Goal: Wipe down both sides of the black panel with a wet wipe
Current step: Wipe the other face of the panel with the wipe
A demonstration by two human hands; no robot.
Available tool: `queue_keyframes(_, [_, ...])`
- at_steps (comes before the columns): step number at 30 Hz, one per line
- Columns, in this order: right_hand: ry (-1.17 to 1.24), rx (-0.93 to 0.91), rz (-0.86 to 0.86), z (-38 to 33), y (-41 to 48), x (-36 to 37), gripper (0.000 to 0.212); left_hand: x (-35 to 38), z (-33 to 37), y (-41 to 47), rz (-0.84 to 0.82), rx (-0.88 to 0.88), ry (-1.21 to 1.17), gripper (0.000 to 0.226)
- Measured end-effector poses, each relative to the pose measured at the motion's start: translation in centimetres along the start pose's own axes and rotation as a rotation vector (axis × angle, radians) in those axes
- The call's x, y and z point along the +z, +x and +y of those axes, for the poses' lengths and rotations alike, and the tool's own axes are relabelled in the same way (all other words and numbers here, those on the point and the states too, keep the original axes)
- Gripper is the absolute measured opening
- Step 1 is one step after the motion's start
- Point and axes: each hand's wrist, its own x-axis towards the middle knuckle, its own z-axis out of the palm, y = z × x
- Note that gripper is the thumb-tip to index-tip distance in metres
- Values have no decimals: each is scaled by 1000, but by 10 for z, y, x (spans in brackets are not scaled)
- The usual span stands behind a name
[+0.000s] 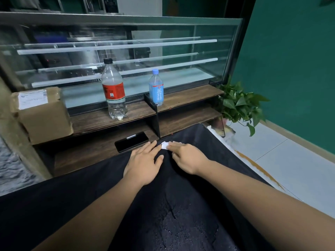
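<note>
1. Head view: The big black panel (87, 200) lies flat in front of the person, and its far edge reaches the lower wooden shelf (87, 156).
2. The left hand (143, 162) rests flat on the panel with straight fingers and holds nothing.
3. The right hand (186, 158) is just beside it. Its flat fingers press the white wet wipe (164, 145) onto the panel near the far edge, not curled around it.
4. A shiny, wet-looking patch (181, 230) shows on the near part of the panel.
5. A black phone (132, 141) lies on the lower shelf, near the left fingertips.
6. On the upper shelf stand a clear bottle with a red label (114, 91) and a smaller blue bottle (156, 87), well apart.
7. A cardboard box (43, 113) sits at the left, and a green plant (241, 104) at the right.
</note>
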Motion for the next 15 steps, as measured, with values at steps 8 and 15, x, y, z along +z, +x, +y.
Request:
queue_keyframes(8, [-156,111,-4,25,11,-10,49,1,0,1,16,7,17,59])
queue_keyframes(15, [-210,265,-22,62,21,-35,56,-1,2,0,33,7,23,58])
